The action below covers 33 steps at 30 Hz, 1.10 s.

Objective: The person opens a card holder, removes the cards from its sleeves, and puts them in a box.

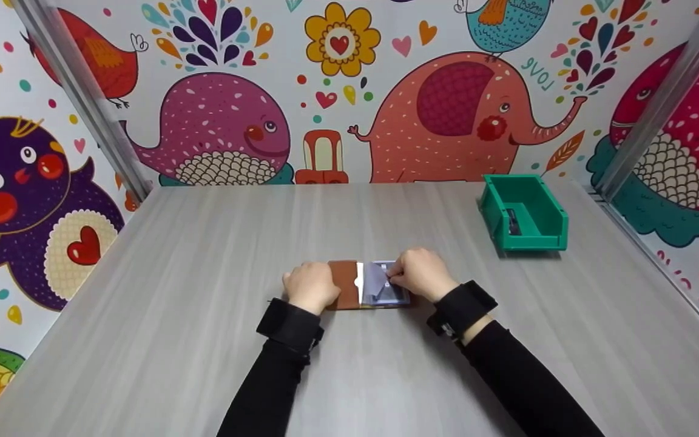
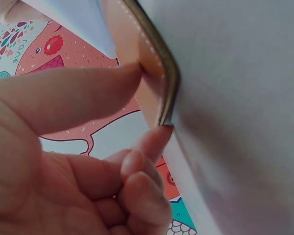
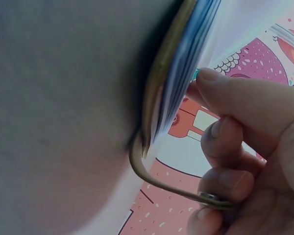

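Observation:
A brown card holder [image 1: 343, 284] lies open on the table, its clear plastic sleeves [image 1: 375, 283] on the right side. My left hand [image 1: 310, 285] pinches the cover's left edge; in the left wrist view the thumb lies on the stitched brown inner face [image 2: 146, 90], with the index fingertip at its rim. With thumb and index finger, my right hand [image 1: 425, 273] pinches a sleeve, which is partly lifted. A strap with a metal snap [image 3: 210, 197] curves out from the holder and touches the lower fingers of the right hand. The pinch point itself is partly hidden.
At the back right of the grey table [image 1: 204, 243] stands a green plastic bin [image 1: 528, 243] with a small dark item [image 1: 513, 222] inside. Printed cartoon panels [image 1: 337, 91] and metal posts [image 1: 82, 103] border the table at the back and sides.

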### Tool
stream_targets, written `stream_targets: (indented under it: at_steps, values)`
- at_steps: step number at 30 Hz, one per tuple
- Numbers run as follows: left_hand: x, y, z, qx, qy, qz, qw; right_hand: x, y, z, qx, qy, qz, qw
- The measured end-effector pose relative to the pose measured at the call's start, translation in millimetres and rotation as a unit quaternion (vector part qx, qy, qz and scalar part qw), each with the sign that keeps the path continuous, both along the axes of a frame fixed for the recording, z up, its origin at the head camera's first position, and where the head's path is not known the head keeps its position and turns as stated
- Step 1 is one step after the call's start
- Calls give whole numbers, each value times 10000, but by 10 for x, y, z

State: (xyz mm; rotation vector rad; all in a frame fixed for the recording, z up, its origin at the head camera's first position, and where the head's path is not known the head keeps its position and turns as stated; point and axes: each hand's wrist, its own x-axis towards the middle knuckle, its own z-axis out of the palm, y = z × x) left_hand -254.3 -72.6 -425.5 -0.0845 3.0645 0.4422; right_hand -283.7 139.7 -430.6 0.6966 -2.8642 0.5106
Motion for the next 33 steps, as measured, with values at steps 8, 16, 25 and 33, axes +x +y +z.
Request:
stream_targets:
  at_steps: [8, 16, 25, 33]
  values:
    - [-8, -11, 4, -26, -11, 12, 10000, 3, -1, -4, -65, -23, -37, 10000]
    - [12, -9, 37, -103, 214, -31, 9997, -1, 4, -12, -90, -50, -55, 9999]
    - [86, 108, 118, 186, 1107, -369, 9930, 1, 1, -11, -47, -1, -52, 10000]
    - [161, 252, 141, 471, 2129, -908, 9717, 5, 3, -3, -91, -59, -104, 9999]
